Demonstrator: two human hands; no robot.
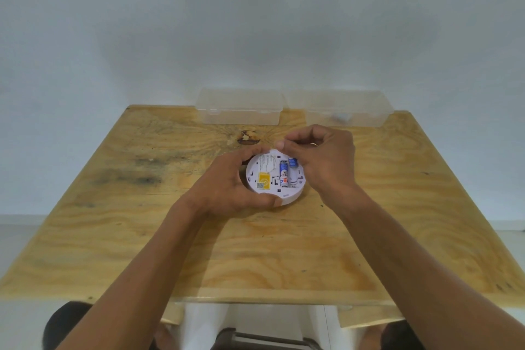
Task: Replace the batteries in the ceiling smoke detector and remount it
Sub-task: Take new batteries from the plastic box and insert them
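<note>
A round white smoke detector lies back side up on the wooden table, with a yellow label on its left half. My left hand grips its left rim, thumb along the near edge. One battery sits in the open compartment. A second battery stands tilted in the slot beside it, its far end pinched by the fingers of my right hand, which hovers over the detector's right side.
Two clear plastic boxes stand at the table's far edge, the left box and the right box, which holds a small white object. A dark knot marks the wood behind the detector. A white wall rises behind the table.
</note>
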